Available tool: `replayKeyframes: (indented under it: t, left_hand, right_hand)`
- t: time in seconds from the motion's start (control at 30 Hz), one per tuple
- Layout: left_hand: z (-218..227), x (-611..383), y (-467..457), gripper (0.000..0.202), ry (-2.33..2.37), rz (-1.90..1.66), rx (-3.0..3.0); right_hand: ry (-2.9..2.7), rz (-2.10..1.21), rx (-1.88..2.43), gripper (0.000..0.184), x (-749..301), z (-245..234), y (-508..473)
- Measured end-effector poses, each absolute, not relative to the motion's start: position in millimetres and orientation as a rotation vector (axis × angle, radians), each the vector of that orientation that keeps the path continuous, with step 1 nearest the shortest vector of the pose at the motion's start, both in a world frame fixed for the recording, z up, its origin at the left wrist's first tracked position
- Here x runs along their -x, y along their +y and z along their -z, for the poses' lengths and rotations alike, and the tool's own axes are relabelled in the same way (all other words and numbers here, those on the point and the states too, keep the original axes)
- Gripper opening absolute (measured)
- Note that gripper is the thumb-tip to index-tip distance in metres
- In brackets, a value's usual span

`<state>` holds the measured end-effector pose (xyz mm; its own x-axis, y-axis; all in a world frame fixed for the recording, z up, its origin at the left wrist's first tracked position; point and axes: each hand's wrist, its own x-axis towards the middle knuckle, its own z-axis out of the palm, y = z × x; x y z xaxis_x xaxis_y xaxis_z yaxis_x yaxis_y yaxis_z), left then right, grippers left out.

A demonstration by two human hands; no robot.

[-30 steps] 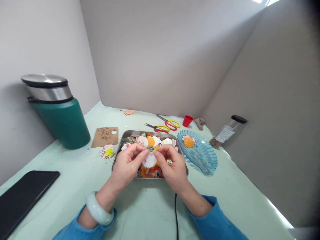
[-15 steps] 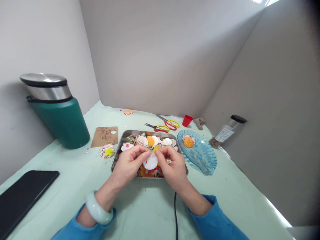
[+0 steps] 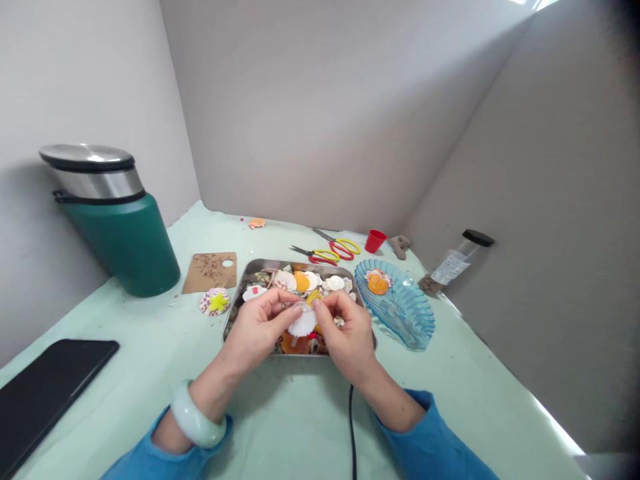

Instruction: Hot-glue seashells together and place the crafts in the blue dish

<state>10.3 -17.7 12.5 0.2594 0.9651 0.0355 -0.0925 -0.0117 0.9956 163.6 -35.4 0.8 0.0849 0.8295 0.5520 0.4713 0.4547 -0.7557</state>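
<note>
A white scallop shell (image 3: 303, 324) hangs between my two hands, above the metal tray (image 3: 239, 293). On its left edge, the thumb and fingers of my left hand (image 3: 263, 323) are pinched. My right hand (image 3: 345, 327) pinches its right upper edge. Something clear or pale shows at the top of the shell between the fingertips, too small to name. Under the hands the tray holds many shells, among them an orange shell (image 3: 301, 281), a white shell (image 3: 335, 283) and a brownish-orange shell (image 3: 294, 344) near the front.
Left stand a green bottle (image 3: 120, 247), a black phone (image 3: 55, 393), a brown card (image 3: 210, 272) and a shell with a yellow-green star (image 3: 218, 304). Behind lie two scissors (image 3: 325, 255) and a red cup (image 3: 375, 241). At right sit a blue dish (image 3: 405, 313) and a clear jar (image 3: 453, 263).
The white shell has shifted slightly to the right and tilted a little between my fingers. Both hands stay in nearly the same place.
</note>
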Motion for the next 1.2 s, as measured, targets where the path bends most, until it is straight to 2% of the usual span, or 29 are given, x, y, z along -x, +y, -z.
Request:
replayKeyframes:
  t: [0.4, 0.7, 0.83, 0.97, 1.1, 1.2]
  left_hand:
    - [-12, -11, -19, 0.026, 0.930, -1.111, -1.258]
    - [-2, -7, -14, 0.019, 0.952, -1.265, -1.340]
    - [0, -8, -12, 0.018, 0.975, -1.300, -1.358]
    - [-1, -8, -10, 0.030, 1.035, -1.369, -1.256]
    - [-6, -9, -12, 0.025, 0.992, -1.285, -1.213]
    - [-10, -10, -14, 0.031, 0.933, -1.260, -1.152]
  right_hand:
    - [-1.590, -0.392, 1.134, 0.019, -164, 0, -34]
    - [-1.756, -0.388, 1.110, 0.003, -162, 2, -36]
    - [-1.733, -0.261, 1.101, 0.009, -162, 3, -36]
    - [-1.656, -0.193, 1.117, 0.012, -162, 3, -36]
    - [-1.672, -0.206, 1.131, 0.012, -162, 3, -36]
    - [-1.602, -0.155, 1.153, 0.012, -163, 5, -36]
